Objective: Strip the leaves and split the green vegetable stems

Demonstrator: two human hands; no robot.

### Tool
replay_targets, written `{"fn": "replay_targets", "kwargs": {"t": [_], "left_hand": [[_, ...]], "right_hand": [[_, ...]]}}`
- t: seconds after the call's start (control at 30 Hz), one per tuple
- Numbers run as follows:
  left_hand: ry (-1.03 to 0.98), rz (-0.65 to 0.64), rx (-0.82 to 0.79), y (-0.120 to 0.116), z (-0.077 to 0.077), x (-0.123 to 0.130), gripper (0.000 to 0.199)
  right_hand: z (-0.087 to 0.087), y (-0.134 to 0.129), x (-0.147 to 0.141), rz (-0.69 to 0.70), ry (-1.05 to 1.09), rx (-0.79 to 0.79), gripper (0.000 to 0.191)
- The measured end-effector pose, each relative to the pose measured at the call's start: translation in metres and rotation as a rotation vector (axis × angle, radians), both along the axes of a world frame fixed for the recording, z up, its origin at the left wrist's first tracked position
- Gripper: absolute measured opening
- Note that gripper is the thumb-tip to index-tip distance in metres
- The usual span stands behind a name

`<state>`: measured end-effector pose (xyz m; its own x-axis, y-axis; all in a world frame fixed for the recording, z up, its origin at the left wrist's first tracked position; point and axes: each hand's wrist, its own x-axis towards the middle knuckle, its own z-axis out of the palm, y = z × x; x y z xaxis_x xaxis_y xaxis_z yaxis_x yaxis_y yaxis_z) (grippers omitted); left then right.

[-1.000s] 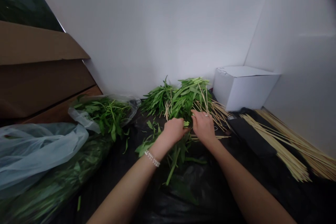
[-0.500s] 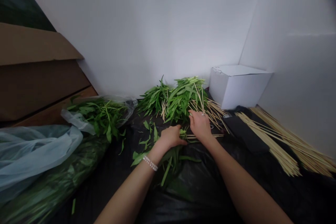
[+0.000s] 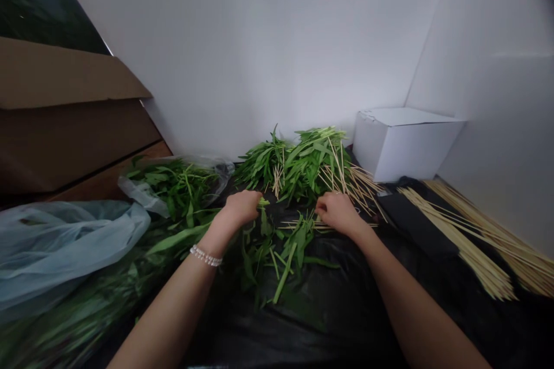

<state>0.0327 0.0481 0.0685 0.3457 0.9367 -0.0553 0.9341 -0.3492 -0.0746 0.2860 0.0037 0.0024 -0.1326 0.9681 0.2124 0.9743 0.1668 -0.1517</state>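
Observation:
My left hand [image 3: 242, 207] is closed round a bunch of water spinach [image 3: 182, 237]; its pale cut stem ends poke out past the thumb and long leaves trail to the left. My right hand [image 3: 340, 211] has its fingers curled together at the tip of a leafy sprig [image 3: 303, 232], over a few thin wooden sticks [image 3: 296, 225] lying crosswise. Whatever sits in those fingers is hidden. Loose leaves and cut stems [image 3: 283, 277] lie between the hands on black plastic sheeting [image 3: 337, 311].
Behind my hands are piled bundles of greens [image 3: 307, 161] with sticks [image 3: 359, 181] beside them. A white box [image 3: 411, 147] stands at the back right, near long bundled sticks [image 3: 463, 248]. On the left are bagged greens [image 3: 173, 181], a pale plastic bag [image 3: 64, 253] and a cardboard box [image 3: 69, 138].
My left hand has moved left and slightly up with the greens, away from my right hand. The loose leaves and crosswise sticks between them are now more exposed.

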Motion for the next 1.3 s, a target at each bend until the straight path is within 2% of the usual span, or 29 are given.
{"fn": "replay_targets", "kwargs": {"t": [0.07,0.17,0.2,0.27,0.37,0.47,0.6,0.77,0.87,0.93,1.1,1.2,1.3], "left_hand": [[-0.021,0.004,-0.009,0.002,-0.013,-0.006,0.049],[-0.153,0.020,-0.037,0.004,-0.030,-0.016,0.071],[-0.235,0.006,-0.061,0.005,-0.034,-0.020,0.072],[-0.450,-0.027,-0.086,0.007,-0.039,-0.029,0.060],[-0.736,0.031,0.047,0.010,-0.044,-0.042,0.047],[-0.838,0.121,0.172,0.010,-0.053,-0.051,0.044],[-0.766,0.085,0.184,0.004,-0.063,-0.050,0.032],[-0.490,0.024,0.229,-0.006,-0.068,-0.036,0.024],[-0.358,0.032,0.231,-0.008,-0.069,-0.030,0.018],[-0.381,0.048,0.225,-0.007,-0.068,-0.032,0.018],[-0.639,0.157,0.205,0.006,-0.067,-0.050,0.035],[-0.513,0.226,0.216,0.012,-0.073,-0.058,0.033],[-0.351,0.238,0.159,0.012,-0.081,-0.057,0.031]], "right_hand": [[0.001,-0.001,0.001,0.043,-0.070,-0.088,0.020],[-0.001,-0.002,0.002,0.060,-0.130,-0.123,0.024],[-0.002,-0.002,0.001,0.063,-0.136,-0.126,0.025],[-0.003,-0.003,0.001,0.069,-0.150,-0.131,0.025],[-0.004,-0.004,0.000,0.082,-0.161,-0.137,0.024],[-0.004,-0.004,0.000,0.100,-0.163,-0.139,0.023],[-0.002,-0.002,0.001,0.162,-0.019,-0.082,0.019],[0.003,-0.001,-0.001,0.312,0.456,0.074,0.011],[0.004,0.000,-0.002,0.363,0.687,0.088,0.010],[0.005,0.001,-0.003,0.380,0.820,0.072,0.013],[0.011,-0.001,-0.001,0.349,1.057,0.045,0.021],[0.016,-0.004,-0.001,0.312,1.146,-0.001,0.025],[0.014,-0.004,-0.002,0.305,1.222,-0.038,0.030]]}}
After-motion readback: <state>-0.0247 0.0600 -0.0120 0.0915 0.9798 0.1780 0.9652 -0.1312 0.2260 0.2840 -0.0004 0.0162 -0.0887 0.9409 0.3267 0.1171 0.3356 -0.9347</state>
